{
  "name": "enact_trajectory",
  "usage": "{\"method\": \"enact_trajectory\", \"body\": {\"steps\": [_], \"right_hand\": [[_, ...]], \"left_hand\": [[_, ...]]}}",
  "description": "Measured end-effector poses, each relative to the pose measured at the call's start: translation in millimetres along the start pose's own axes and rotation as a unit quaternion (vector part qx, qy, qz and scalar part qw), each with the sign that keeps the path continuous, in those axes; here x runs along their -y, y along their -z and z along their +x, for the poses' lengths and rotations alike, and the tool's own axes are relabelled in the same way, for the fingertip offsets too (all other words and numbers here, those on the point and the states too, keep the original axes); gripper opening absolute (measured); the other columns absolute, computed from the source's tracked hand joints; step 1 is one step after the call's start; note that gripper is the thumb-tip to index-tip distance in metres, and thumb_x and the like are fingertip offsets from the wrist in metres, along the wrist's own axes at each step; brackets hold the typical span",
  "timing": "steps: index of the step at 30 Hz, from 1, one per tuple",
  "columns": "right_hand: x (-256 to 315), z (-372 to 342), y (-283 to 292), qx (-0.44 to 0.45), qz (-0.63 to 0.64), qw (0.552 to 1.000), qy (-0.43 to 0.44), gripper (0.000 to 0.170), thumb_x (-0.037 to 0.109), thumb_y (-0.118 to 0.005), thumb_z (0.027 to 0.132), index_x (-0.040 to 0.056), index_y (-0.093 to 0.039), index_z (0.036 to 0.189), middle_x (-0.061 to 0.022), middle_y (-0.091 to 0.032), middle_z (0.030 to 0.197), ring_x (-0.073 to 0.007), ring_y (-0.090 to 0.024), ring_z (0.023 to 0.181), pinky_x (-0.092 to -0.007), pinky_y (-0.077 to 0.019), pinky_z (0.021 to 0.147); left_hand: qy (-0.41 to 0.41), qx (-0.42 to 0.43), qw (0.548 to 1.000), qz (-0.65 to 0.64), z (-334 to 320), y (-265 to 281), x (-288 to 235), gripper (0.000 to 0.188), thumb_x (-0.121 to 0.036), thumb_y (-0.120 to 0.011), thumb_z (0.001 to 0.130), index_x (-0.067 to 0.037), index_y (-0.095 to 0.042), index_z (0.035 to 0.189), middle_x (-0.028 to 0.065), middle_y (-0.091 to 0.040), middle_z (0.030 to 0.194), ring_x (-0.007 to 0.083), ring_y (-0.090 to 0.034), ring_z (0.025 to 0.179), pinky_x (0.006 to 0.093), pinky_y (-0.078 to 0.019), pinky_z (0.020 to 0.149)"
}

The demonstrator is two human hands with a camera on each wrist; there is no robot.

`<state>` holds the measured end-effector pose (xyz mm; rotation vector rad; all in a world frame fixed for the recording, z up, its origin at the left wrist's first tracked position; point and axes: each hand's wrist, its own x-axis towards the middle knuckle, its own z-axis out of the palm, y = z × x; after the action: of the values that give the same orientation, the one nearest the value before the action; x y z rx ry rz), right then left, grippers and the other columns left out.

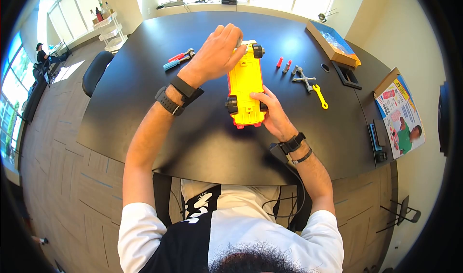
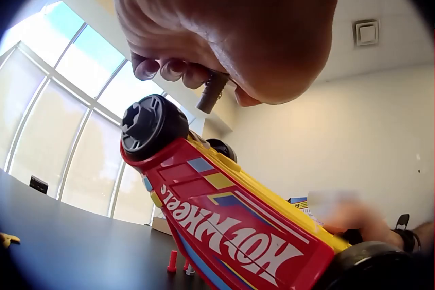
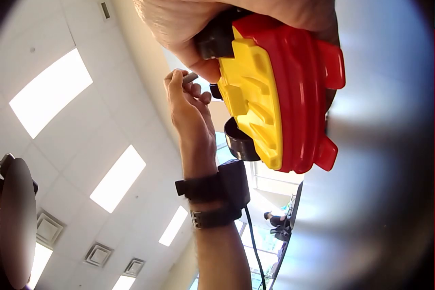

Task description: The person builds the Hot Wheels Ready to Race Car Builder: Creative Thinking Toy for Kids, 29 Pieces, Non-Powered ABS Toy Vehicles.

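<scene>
A red and yellow toy car [image 1: 247, 82] is held above the dark table, its yellow underside facing the head camera. My right hand [image 1: 275, 112] grips the car's near end, thumb on the underside beside a black wheel [image 3: 241, 142]. Over the car's far end, my left hand [image 1: 218, 53] pinches a small grey cylindrical piece [image 2: 212, 93] between thumb and fingers, just off the underside in the left wrist view. "Hot Wheels" lettering [image 2: 234, 239] covers the car's red side.
A red and a blue tool [image 1: 176, 64] lie to the left. On the right are small red-ended pieces [image 1: 279, 62], a grey cross-shaped tool [image 1: 304, 80], a yellow wrench [image 1: 320, 97], an open cardboard box [image 1: 333, 43] and a printed box [image 1: 400, 116].
</scene>
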<state>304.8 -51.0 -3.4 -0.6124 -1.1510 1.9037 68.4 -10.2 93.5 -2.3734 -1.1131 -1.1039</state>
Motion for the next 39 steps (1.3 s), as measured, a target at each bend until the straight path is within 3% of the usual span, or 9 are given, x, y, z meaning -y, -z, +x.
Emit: {"method": "enact_trajectory", "body": {"steps": [4, 9, 15, 24, 33, 37, 39], "right_hand": [[-2.3, 1.1, 2.4, -0.006, -0.003, 1.000, 0.002, 0.052, 0.015, -0.070, 0.102, 0.0038, -0.053, 0.150, -0.0071, -0.069, 0.135, -0.0181, -0.071, 0.121, -0.0380, -0.0592, 0.104], [-0.8, -1.8, -0.9, -0.002, 0.008, 1.000, -0.002, 0.053, 0.015, -0.069, 0.102, 0.0036, -0.053, 0.151, -0.0070, -0.069, 0.135, -0.0182, -0.072, 0.121, -0.0378, -0.0597, 0.104], [-1.3, -1.7, -0.8, -0.004, 0.015, 1.000, 0.004, 0.052, 0.014, -0.069, 0.102, 0.0035, -0.053, 0.150, -0.0072, -0.069, 0.134, -0.0185, -0.072, 0.120, -0.0379, -0.0601, 0.103], [-2.6, 0.2, -0.9, 0.001, 0.022, 1.000, 0.004, 0.050, 0.014, -0.068, 0.102, 0.0029, -0.053, 0.149, -0.0079, -0.069, 0.134, -0.0188, -0.072, 0.121, -0.0383, -0.0601, 0.105], [-0.4, -1.3, -4.7, 0.003, 0.020, 1.000, 0.001, 0.052, 0.014, -0.069, 0.102, 0.0030, -0.053, 0.150, -0.0078, -0.069, 0.134, -0.0188, -0.072, 0.121, -0.0388, -0.0610, 0.103], [-1.9, -1.1, -4.5, -0.001, 0.019, 1.000, -0.002, 0.052, 0.014, -0.069, 0.102, 0.0029, -0.053, 0.150, -0.0073, -0.069, 0.134, -0.0186, -0.072, 0.121, -0.0387, -0.0603, 0.104], [-2.4, -1.9, -5.0, 0.003, 0.022, 1.000, 0.003, 0.053, 0.014, -0.069, 0.102, 0.0030, -0.052, 0.151, -0.0071, -0.069, 0.134, -0.0186, -0.072, 0.121, -0.0386, -0.0601, 0.104]], "left_hand": [[-0.007, 0.026, 1.000, 0.007, 1.7, -5.0, -4.4, 0.028, -0.027, -0.057, 0.111, 0.000, -0.057, 0.116, 0.0179, -0.057, 0.109, 0.0374, -0.052, 0.101, 0.0485, -0.0459, 0.094], [-0.002, 0.064, 0.998, 0.029, -0.5, -7.2, -4.2, 0.027, -0.025, -0.058, 0.111, -0.005, -0.064, 0.128, 0.0142, -0.056, 0.117, 0.0349, -0.052, 0.107, 0.0481, -0.0455, 0.098], [0.003, 0.035, 0.999, -0.026, -6.4, -18.8, 6.6, 0.033, -0.026, -0.059, 0.111, -0.014, -0.066, 0.141, 0.0105, -0.057, 0.119, 0.0305, -0.051, 0.113, 0.0466, -0.0423, 0.104], [0.007, 0.029, 1.000, -0.011, -6.0, -16.5, 5.5, 0.041, -0.027, -0.059, 0.111, -0.019, -0.065, 0.151, 0.0081, -0.060, 0.119, 0.0283, -0.052, 0.112, 0.0447, -0.0406, 0.105], [0.055, 0.046, 0.995, -0.069, -7.1, -8.8, 4.1, 0.027, -0.028, -0.071, 0.104, -0.014, -0.070, 0.127, 0.0086, -0.063, 0.132, 0.0299, -0.054, 0.121, 0.0468, -0.0386, 0.110], [0.008, 0.006, 1.000, -0.025, -11.3, -14.2, 10.1, 0.035, -0.031, -0.075, 0.102, -0.014, -0.070, 0.132, 0.0095, -0.062, 0.136, 0.0301, -0.055, 0.126, 0.0466, -0.0396, 0.114], [0.035, 0.000, 0.993, -0.111, -10.3, -17.8, 16.4, 0.041, -0.031, -0.080, 0.099, -0.013, -0.071, 0.134, 0.0106, -0.061, 0.137, 0.0302, -0.058, 0.127, 0.0463, -0.0463, 0.111]]}}
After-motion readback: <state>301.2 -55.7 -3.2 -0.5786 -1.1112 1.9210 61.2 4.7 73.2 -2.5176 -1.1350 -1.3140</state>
